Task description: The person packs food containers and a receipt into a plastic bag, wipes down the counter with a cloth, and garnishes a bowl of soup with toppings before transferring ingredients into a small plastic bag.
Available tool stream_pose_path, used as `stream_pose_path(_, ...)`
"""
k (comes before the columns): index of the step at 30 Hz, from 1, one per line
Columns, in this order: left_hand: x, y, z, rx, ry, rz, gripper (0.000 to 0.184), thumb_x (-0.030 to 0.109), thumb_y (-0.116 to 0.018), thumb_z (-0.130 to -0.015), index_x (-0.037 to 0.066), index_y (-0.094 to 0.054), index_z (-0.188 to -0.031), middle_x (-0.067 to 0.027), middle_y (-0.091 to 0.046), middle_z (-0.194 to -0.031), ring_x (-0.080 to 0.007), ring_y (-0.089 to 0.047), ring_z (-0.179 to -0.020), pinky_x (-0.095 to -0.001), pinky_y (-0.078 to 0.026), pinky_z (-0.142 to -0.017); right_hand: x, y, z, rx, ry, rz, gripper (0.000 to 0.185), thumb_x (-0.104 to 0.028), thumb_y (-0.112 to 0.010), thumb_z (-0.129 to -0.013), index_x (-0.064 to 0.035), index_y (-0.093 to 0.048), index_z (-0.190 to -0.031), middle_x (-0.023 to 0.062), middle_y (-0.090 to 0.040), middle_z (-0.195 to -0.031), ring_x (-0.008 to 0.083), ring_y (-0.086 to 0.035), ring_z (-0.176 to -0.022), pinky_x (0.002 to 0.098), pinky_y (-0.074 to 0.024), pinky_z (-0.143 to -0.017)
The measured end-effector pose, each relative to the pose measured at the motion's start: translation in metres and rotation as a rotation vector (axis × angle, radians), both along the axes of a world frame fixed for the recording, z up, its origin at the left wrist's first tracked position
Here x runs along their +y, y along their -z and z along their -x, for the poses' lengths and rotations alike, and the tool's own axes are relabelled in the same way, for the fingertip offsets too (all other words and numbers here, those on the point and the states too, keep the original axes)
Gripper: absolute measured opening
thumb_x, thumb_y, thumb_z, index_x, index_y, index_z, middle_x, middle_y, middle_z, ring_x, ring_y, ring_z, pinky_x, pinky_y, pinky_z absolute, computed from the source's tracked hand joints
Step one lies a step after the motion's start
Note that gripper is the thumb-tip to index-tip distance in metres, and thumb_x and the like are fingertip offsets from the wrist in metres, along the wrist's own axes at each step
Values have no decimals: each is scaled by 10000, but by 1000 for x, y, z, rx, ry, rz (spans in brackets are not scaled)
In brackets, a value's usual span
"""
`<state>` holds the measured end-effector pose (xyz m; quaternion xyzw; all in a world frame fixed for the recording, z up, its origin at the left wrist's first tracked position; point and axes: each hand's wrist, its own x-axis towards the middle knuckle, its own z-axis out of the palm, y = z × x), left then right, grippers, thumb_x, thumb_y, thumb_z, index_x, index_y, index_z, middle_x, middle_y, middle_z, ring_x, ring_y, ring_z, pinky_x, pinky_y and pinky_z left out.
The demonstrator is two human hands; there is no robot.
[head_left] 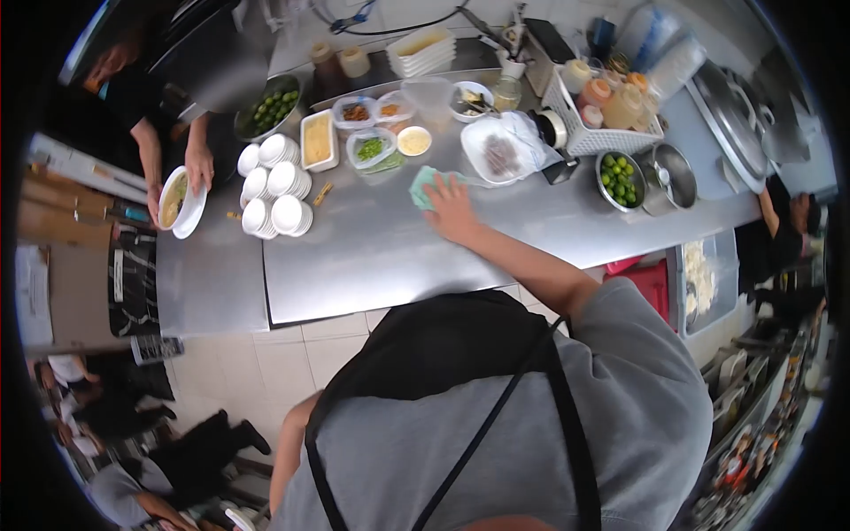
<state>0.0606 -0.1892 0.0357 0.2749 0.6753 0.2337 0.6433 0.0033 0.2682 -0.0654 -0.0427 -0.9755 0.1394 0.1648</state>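
Observation:
My right hand reaches forward over the steel table and holds a light green cloth against its surface, fingers laid over the cloth. Just right of the cloth is a white tray with plastic film and something brownish in it. Behind the hand are a small bowl of pale yellow food and a tub of chopped greens. My left arm hangs at my side; the left hand is out of view.
Stacked white cups and a bowl of limes stand at the left of the steel table. Another person's hands hold a bowl there. To the right are a lime bowl, a steel pot and a bottle basket.

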Motion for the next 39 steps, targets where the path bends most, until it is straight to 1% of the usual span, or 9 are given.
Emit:
stream_pose_path(9, 10, -14, 52, 104, 104, 84, 303, 215, -661, -677, 24, -639, -910, -124, -645, -871, -205, -607, -794, -301, -456, -720, -85, 6, -13, 24, -588, -23, 343, -327, -487, -821, -182, -509, -1131, 81, -408, -1295, 293, -341, -1221, 485, -222, -1004)
stream_pose_path(14, 33, -3, 82, 172, 190, 48, 304, 219, -658, -674, 24, -637, -906, -130, -641, -876, -213, -607, -799, -304, -454, -722, 50, -43, -111, -167, 180, 64, 306, -291, -479, -820, -63, -572, -1001, 149, -503, -1153, 344, -421, -1118, 441, -292, -968)
stream_pose_path(16, 44, 1, 91, 185, 223, 32, 305, 221, -657, -672, 25, -637, -904, -133, -639, -878, -217, -607, -801, -305, -454, -723, 142, 50, -181, 158, 374, -251, 255, -190, -474, -817, -16, -562, -982, 198, -517, -1084, 348, -473, -1048, 448, -325, -940)
stream_pose_path(20, 57, 7, 104, 202, 288, 3, 304, 224, -655, -670, 28, -636, -902, -134, -637, -883, -223, -607, -807, -307, -452, -727, 217, 21, -317, 124, 1050, -210, 264, -168, -449, -818, -13, -536, -1013, 208, -543, -1032, 347, -514, -995, 427, -422, -840)
stream_pose_path(22, 66, 4, 107, 188, 325, 2, 301, 225, -655, -670, 35, -638, -902, -130, -635, -884, -225, -605, -812, -309, -451, -730, 237, 9, -365, -120, 1623, 416, 360, -313, -395, -863, -62, -514, -1092, 197, -533, -1063, 366, -573, -866, 454, -464, -751)
stream_pose_path(27, 87, -25, 111, 146, 442, 23, 293, 228, -655, -669, 53, -641, -903, -120, -632, -889, -230, -600, -825, -314, -447, -740, 173, -22, -322, 412, 1075, 125, 291, -183, -520, -822, -24, -521, -1065, 195, -561, -947, 347, -553, -882, 396, -456, -754)
stream_pose_path(29, 106, -47, 115, 143, 532, 39, 290, 229, -655, -669, 60, -643, -903, -116, -631, -891, -232, -598, -830, -316, -446, -744, 116, -25, -265, 310, 790, 305, 310, -168, -523, -807, -27, -520, -1084, 167, -564, -983, 350, -531, -927, 393, -439, -794)
stream_pose_path(32, 140, -72, 122, 187, 678, 41, 285, 231, -655, -668, 70, -645, -904, -110, -629, -894, -235, -595, -837, -319, -444, -750, 41, -26, -201, 129, 107, -62, 329, -203, -571, -769, -94, -543, -1079, 167, -454, -1196, 319, -430, -1102, 453, -354, -928)
stream_pose_path(39, 196, -80, 133, 389, 716, -337, 259, 272, -660, -699, 123, -655, -911, -83, -617, -931, -236, -569, -907, -322, -435, -778, 167, 34, -288, 32, 796, -49, 308, -49, -467, -731, -51, -547, -1028, 161, -502, -1147, 295, -496, -1035, 387, -432, -835)
